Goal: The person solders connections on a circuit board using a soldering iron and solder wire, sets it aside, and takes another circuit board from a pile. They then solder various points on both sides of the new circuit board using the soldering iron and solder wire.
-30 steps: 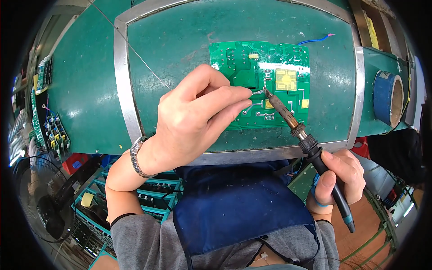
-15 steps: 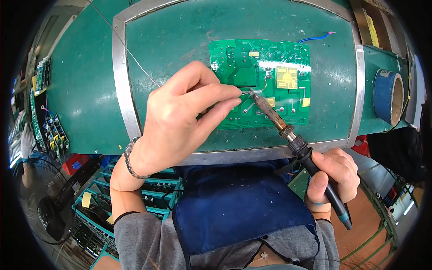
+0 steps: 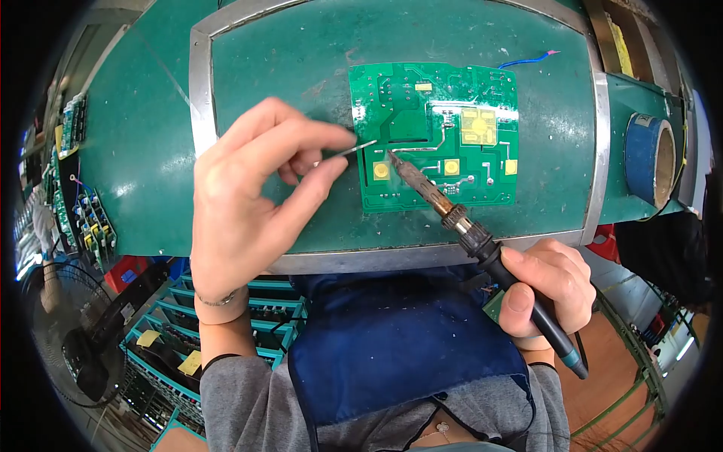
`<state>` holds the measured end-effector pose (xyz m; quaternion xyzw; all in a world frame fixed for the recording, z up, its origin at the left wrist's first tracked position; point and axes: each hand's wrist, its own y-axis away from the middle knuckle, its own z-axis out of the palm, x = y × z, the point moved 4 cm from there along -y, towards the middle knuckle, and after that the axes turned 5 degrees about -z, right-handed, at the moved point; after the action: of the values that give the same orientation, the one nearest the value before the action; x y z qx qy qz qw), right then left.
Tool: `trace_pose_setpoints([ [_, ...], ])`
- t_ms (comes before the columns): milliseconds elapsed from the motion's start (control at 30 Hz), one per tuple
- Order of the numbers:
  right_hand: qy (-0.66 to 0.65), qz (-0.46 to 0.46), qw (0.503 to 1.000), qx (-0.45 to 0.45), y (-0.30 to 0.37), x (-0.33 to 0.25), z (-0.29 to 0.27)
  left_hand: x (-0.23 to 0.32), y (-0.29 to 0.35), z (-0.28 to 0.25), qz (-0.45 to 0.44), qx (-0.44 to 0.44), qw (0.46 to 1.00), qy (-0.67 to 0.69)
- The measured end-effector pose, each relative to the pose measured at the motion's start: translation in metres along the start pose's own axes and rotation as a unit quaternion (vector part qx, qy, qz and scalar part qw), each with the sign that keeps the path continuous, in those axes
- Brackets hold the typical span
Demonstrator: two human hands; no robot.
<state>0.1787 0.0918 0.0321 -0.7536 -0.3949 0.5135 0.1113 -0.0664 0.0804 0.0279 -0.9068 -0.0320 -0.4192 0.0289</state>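
Note:
A green circuit board with yellow patches and shiny soldered tracks lies on the green bench top. My right hand is closed around the black handle of a soldering iron. The iron slants to the far left, its tip at the left part of the board near the end of a silvery track. To the left of the board, my left hand pinches a thin solder wire between thumb and forefinger. The wire's end reaches over the board's left edge, a little apart from the iron's tip.
A metal frame borders the work surface. A blue wire pokes out at the board's far edge. On the right stands a blue tape roll. Boards in teal racks and a black fan are at the lower left.
My left hand has drawn back to the left with the solder wire, away from the iron's tip. The soldering iron has shifted left across the board, leaving a shiny track to its right.

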Motion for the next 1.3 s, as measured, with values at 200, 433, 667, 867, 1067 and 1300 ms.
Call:
trace_pose_setpoints([
  [200, 0.034, 0.004, 0.998, 0.060, 0.011, -0.004, -0.020, 0.018, 0.045, 0.026, 0.020, -0.186, 0.981, 0.054],
  [433, 0.063, 0.044, 0.996, 0.039, 0.023, -0.004, -0.030, 0.022, 0.028, 0.021, -0.028, 0.000, 0.999, 0.026],
  [667, 0.054, 0.020, 0.998, 0.023, 0.017, 0.001, -0.020, 0.011, 0.016, 0.035, 0.011, 0.074, 0.997, -0.010],
  [867, 0.042, 0.011, 0.999, 0.019, 0.019, 0.003, -0.017, 0.008, 0.016, 0.037, 0.036, 0.090, 0.995, -0.012],
  [1067, 0.013, 0.023, 0.999, -0.023, 0.011, 0.000, -0.008, 0.008, 0.020, 0.028, 0.011, 0.089, 0.996, -0.020],
  [1300, 0.038, 0.019, 0.999, -0.025, 0.016, 0.001, -0.014, 0.006, 0.027, 0.022, 0.000, 0.084, 0.996, -0.013],
])
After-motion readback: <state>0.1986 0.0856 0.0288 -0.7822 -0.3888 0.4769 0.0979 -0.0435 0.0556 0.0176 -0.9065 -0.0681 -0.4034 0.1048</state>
